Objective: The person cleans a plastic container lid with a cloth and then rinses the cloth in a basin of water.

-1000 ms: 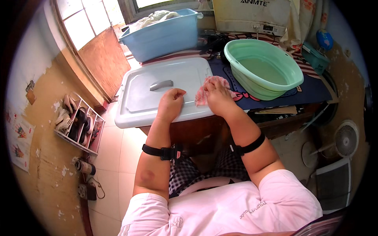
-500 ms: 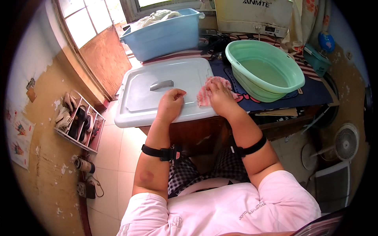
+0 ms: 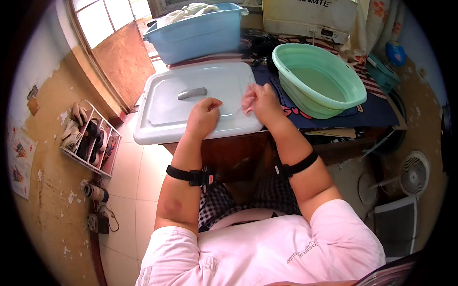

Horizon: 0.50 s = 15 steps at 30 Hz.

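A pale grey-white plastic lid (image 3: 160, 114) lies flat on the desk in front of me. A curved grey piece, like a handle (image 3: 192, 93), is on its middle. My right hand (image 3: 268, 106) pinches a bunched pink-and-white cloth (image 3: 248, 99) at the lid's right edge. Resting on the lid's near part, my left hand (image 3: 203, 117) has its fingers curled in, with nothing visible in them. Close to my right hand stands a mint-green oval basin (image 3: 329, 110) with some cloudy water (image 3: 324, 86) inside.
Behind the lid is a blue plastic tub (image 3: 195, 40) with pale fabric (image 3: 191, 13) in it. A white panel-like appliance (image 3: 305, 19) stands at the back. A shoe rack (image 3: 90, 143) is on the floor at left, a white fan (image 3: 414, 175) at right.
My right hand has gathered the cloth, which was spread flatter on the lid before. The left hand stays on the lid. The whole view has shifted slightly.
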Available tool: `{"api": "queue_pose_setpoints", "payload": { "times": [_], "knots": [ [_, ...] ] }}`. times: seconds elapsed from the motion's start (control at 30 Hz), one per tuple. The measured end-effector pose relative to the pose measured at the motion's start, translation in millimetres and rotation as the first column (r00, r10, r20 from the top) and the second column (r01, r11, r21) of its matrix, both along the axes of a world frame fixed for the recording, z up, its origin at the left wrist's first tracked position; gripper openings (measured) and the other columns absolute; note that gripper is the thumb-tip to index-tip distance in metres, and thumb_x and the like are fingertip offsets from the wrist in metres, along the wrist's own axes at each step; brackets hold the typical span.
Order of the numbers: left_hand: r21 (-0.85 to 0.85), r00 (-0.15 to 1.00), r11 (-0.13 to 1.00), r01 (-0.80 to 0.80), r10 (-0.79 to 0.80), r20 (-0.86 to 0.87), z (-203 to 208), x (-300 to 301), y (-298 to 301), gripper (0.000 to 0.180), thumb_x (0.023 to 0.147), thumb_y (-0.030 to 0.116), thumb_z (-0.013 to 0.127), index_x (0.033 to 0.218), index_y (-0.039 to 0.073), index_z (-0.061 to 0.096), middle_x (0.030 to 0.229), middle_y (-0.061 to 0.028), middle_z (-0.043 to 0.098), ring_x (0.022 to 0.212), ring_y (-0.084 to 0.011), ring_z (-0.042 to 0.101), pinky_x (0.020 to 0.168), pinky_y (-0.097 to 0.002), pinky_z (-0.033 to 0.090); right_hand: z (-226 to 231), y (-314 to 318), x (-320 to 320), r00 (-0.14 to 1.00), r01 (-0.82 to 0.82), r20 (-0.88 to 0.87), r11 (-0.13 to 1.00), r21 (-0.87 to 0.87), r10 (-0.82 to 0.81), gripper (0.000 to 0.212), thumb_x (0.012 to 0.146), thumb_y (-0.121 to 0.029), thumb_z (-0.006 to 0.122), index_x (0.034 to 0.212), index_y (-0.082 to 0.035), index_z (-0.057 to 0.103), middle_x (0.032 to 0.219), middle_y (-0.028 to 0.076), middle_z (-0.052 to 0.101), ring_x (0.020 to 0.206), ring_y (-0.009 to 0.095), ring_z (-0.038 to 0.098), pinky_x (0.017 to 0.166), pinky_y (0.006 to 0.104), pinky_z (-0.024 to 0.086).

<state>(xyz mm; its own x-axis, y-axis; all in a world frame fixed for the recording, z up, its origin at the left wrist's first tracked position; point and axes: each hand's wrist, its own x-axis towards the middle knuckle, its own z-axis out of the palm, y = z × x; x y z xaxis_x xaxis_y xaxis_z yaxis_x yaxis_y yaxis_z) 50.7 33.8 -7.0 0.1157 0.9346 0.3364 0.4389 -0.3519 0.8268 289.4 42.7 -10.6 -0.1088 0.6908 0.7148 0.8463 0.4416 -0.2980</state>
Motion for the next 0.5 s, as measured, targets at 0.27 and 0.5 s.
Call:
{"api": "queue_pose_setpoints", "payload": {
  "times": [0.27, 0.5],
  "knots": [
    [0.016, 1.000, 1.000, -0.009, 0.009, -0.007, 0.6, -4.7, -3.1, 0.022, 0.097, 0.005, 0.060, 0.113, -0.003, 0.072, 0.091, -0.0044, 0.069, 0.081, -0.0112, 0.060, 0.075, -0.0256, 0.049, 67.6, -79.2, 31.0, 0.960, -0.043, -0.277, 0.999, 0.011, 0.045, 0.010, 0.091, 0.001, 0.065, 0.101, -0.001, 0.064, 0.100, 0.016, 0.061, 0.090, 0.033, 0.064, 0.082, 0.0400, 0.053],
    [-0.037, 0.999, 0.999, -0.014, 0.013, -0.033, 6.9, -0.7, -7.1, 0.026, 0.091, 0.010, 0.061, 0.112, 0.001, 0.074, 0.106, -0.0162, 0.072, 0.097, -0.0276, 0.069, 0.091, -0.0360, 0.053, 45.8, -85.2, 36.7, 0.932, -0.004, -0.362, 0.999, -0.034, -0.009, 0.014, 0.089, -0.002, 0.071, 0.102, -0.001, 0.066, 0.096, 0.014, 0.062, 0.085, 0.027, 0.063, 0.080, 0.0371, 0.052]
  ]
}}
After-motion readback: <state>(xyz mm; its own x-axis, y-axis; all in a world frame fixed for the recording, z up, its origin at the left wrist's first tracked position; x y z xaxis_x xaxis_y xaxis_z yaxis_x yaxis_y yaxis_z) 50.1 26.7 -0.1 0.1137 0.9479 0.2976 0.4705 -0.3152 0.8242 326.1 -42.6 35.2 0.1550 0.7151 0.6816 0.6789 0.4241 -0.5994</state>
